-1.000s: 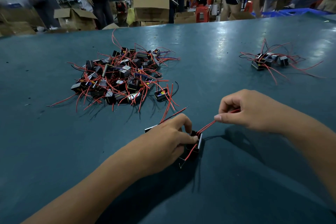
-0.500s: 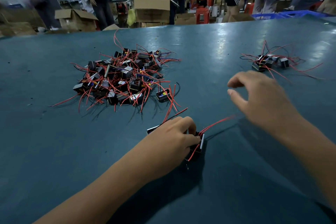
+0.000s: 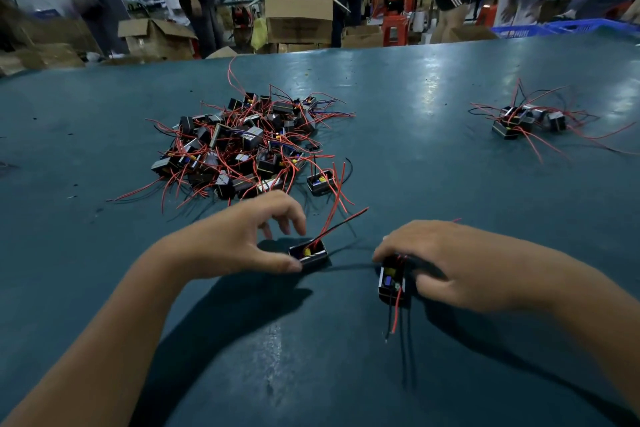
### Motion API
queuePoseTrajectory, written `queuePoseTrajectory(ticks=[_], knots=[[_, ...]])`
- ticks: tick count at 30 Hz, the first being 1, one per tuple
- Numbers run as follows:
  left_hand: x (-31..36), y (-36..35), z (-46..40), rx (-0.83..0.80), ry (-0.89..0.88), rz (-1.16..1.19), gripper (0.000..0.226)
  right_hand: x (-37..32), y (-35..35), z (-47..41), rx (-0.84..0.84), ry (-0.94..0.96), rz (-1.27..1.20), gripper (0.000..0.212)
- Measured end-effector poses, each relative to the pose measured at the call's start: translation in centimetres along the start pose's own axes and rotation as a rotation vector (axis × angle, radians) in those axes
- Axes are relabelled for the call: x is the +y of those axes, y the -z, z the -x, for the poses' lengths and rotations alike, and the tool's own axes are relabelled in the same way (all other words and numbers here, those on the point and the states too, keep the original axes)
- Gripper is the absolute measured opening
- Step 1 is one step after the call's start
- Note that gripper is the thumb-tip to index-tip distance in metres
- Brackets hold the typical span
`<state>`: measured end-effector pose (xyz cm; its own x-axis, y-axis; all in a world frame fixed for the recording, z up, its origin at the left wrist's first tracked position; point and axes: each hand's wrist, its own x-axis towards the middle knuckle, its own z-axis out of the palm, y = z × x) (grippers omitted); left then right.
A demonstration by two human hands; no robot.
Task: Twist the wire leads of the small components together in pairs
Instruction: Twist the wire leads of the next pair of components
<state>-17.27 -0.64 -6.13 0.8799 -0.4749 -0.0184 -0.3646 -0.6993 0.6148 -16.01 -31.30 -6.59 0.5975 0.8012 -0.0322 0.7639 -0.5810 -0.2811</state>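
Two small black box components lie on the teal table (image 3: 433,184) near me. The left component (image 3: 309,255) has a red and a black lead slanting up to the right. My left hand (image 3: 239,243) arches over it, with the thumb tip touching its near side and the fingers raised off it. My right hand (image 3: 467,263) grips the second component (image 3: 390,282), fingers curled over its top and thumb beside it. That component's red and black leads hang toward me.
A big pile of components (image 3: 242,149) with tangled red leads lies beyond my left hand, one loose component (image 3: 320,182) at its near right edge. A smaller group (image 3: 526,121) sits at the far right. Cardboard boxes (image 3: 298,15) and standing people are behind the table.
My right hand let go of the red lead, swung out, then came back and took hold of one component. My left hand released it, opened, and now hovers over the other component.
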Motion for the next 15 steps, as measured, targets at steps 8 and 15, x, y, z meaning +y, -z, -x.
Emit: queuePoseTrajectory(ticks=[8, 15], knots=[[-0.1, -1.6, -1.1, -0.023, -0.022, -0.093, 0.024, 2.3, 0.2, 0.0, 0.028, -0.197, 0.119, 0.02], [1.5, -4.9, -2.6, 0.182, -0.075, -0.211, 0.036, 4.3, 0.8, 0.2, 0.371, -0.555, 0.284, 0.04]])
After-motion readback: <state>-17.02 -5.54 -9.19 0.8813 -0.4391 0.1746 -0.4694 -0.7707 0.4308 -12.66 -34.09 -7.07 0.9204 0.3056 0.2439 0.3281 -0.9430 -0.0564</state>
